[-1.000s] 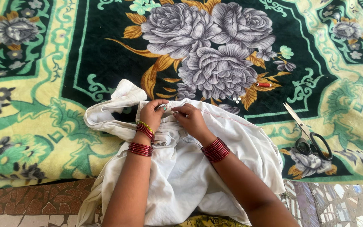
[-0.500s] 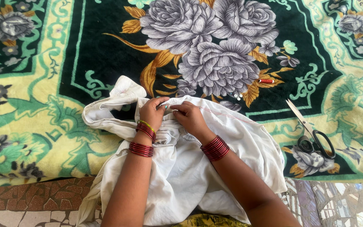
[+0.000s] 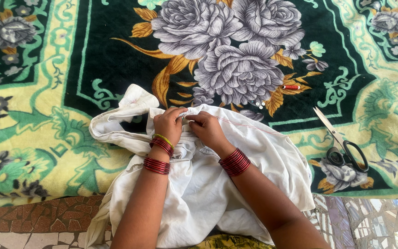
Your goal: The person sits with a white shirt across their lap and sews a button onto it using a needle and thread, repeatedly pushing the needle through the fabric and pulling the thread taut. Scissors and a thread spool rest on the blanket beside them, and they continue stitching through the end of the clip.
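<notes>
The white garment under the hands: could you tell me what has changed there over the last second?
Very little. Both hands, left hand and right hand, stay pinched together on the white garment, fingertips meeting at the same fold. The view drifted slightly, so the scissors and floral blanket sit marginally differently in frame. The red thread spool and the garment's spread look unchanged.
</notes>
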